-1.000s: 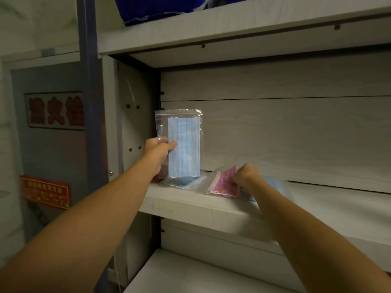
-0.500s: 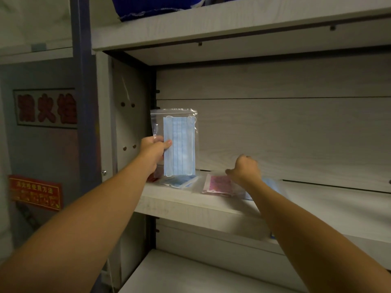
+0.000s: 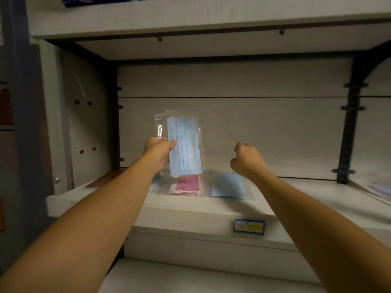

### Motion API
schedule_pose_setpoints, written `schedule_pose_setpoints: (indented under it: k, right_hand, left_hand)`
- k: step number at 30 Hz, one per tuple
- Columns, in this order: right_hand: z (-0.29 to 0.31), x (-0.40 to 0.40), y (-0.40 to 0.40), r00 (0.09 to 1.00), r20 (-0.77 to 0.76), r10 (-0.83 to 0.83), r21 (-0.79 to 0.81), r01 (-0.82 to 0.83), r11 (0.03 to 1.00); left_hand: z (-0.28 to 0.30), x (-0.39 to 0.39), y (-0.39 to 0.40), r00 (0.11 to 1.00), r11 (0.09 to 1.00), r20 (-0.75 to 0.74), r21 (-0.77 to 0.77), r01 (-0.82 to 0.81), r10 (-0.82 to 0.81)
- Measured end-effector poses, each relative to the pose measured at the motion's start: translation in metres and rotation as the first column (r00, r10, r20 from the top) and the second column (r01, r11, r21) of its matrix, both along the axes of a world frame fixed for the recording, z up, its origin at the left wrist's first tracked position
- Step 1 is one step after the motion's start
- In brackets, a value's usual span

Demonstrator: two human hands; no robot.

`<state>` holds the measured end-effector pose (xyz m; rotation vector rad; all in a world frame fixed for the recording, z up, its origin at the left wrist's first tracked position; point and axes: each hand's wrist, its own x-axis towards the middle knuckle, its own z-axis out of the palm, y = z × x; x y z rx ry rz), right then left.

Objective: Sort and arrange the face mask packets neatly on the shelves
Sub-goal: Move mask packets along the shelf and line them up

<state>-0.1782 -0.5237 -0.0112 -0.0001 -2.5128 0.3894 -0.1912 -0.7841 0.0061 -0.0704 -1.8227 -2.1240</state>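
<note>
The left hand (image 3: 159, 149) pinches a clear packet holding a pale blue mask (image 3: 183, 145) by its left edge, thumb in front, so that the packet hangs upright in front of the shelf's back panel (image 3: 264, 132). Its long axis runs vertically, with the sealed top edge uppermost and the lower edge just above the shelf board (image 3: 211, 210). The right hand (image 3: 247, 158) is raised beside it, fingers curled into a loose fist that holds nothing, well apart from the packet's right edge. On the board below lie a pink patterned packet (image 3: 187, 185), directly beneath the held one, and a flat blue packet (image 3: 227, 186) just to its right (under the right hand); a further blue packet (image 3: 156, 181) shows only partly behind the left wrist. More packets (image 3: 380, 190) lie at the far right edge. The flat packets lie with their long axes running front to back, so the held packet would probably need tipping from vertical to flat to match; the left hand alone is placed to do it.
</note>
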Motion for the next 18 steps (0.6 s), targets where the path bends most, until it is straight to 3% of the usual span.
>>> schedule_pose_setpoints:
  k: [8,14,18]
  right_hand:
    - [0.005,0.022,0.060,0.987,0.008,-0.158,-0.004,0.158,0.987]
    - [0.002,0.036,0.092,0.975,0.037,-0.219,-0.016,0.219,0.976]
    - [-0.008,0.042,0.102,0.970,0.047,-0.241,-0.018,0.242,0.970]
  left_hand:
    - [-0.016,-0.020,0.072,0.994,0.991,0.037,-0.076,0.107,-0.105]
    - [-0.038,-0.027,0.109,0.990,0.942,0.076,-0.307,0.139,-0.121]
    - [-0.048,-0.022,0.125,0.992,0.838,0.061,-0.531,0.126,-0.110]
